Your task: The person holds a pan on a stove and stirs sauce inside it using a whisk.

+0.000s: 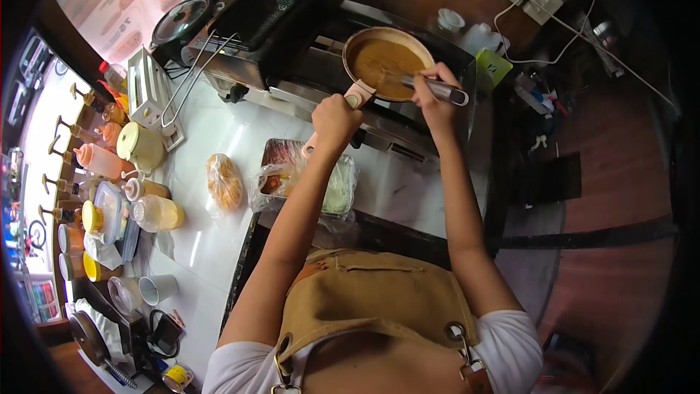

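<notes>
Brown sauce fills a round pan (427, 49) on the black stove top (306, 73). My left hand (336, 122) is closed around the pan's pink handle (359, 95), at the near side of the pan. A whisk (446, 92) with a metal handle is held in my right hand (436, 100), its wires dipping into the sauce. The wire end is partly hidden by the sauce and blurred.
A plastic-wrapped tray of food (339, 188) and a bagged orange item (224, 182) lie on the white counter (208, 248). A fryer with a basket (273, 11) stands left of the pan. Sauce bottles (102, 160) line the left side; white cables hang at right.
</notes>
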The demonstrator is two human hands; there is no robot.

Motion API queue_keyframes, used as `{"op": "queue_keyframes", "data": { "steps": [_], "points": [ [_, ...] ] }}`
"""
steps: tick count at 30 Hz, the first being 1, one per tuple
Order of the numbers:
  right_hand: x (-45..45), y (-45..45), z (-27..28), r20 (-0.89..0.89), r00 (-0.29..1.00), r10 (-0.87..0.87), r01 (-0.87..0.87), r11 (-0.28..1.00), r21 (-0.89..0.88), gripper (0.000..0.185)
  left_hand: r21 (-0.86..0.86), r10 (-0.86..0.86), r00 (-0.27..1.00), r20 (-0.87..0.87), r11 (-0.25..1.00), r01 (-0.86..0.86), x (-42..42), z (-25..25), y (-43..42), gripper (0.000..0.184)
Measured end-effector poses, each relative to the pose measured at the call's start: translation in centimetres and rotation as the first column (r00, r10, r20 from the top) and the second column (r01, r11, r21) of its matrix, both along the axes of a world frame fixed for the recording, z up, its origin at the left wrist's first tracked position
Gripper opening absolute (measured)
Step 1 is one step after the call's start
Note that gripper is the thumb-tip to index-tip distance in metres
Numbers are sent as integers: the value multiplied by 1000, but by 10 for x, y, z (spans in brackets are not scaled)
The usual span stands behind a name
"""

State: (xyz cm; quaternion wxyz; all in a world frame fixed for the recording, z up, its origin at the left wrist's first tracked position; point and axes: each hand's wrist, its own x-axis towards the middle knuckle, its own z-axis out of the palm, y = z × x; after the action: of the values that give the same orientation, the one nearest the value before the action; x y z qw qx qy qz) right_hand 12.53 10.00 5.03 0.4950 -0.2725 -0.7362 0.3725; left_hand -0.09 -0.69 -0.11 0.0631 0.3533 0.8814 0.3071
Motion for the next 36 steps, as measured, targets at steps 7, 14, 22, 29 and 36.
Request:
{"op": "queue_keyframes", "data": {
  "steps": [7, 14, 22, 29, 36],
  "points": [
    [-14, -1, -2, -53, 977, -207, 213, 928, 304, 8, 1, 6, 1000, 0, 1000, -6, 0, 6, -1, 20],
    [-34, 11, -21, -124, 991, -51, 82, 962, 260, 10, 23, -14, 999, 33, 1000, 13, 0, 4, 0, 21],
    [-23, -8, -9, -19, 994, 105, -100, 979, 177, 11, 17, 3, 999, 34, 1000, -3, 1, 2, -1, 21],
    [-26, -1, -2, -44, 977, -209, 211, 915, 345, 13, 10, 3, 1000, 9, 1000, -3, -2, 0, 1, 20],
    [-36, 10, -14, -62, 998, 0, 19, 952, 305, 12, 37, -3, 1000, 18, 999, 3, 2, 4, 0, 20]
  ]
}}
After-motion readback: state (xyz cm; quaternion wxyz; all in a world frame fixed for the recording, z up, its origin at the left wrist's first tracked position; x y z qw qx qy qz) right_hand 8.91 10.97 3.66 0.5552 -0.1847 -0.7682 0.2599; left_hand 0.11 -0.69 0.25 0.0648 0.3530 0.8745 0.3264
